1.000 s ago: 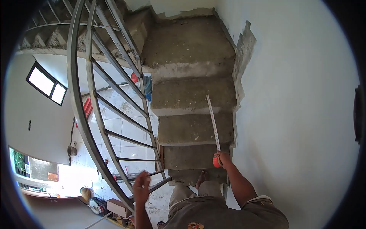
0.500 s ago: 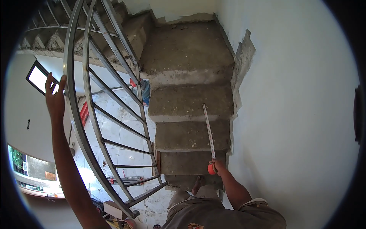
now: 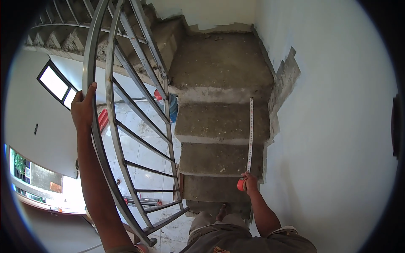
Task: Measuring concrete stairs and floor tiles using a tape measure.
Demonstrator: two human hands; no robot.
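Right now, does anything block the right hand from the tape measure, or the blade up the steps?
Nothing visible. The right hand holds the red tape measure, and its blade stretches over the concrete steps with nothing across it. The metal railing, left hand on it, stands to the left.

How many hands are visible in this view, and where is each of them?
2. The left hand is on the metal handrail; the right hand holds the red tape measure near the lower concrete steps. I see no sign of others hidden.
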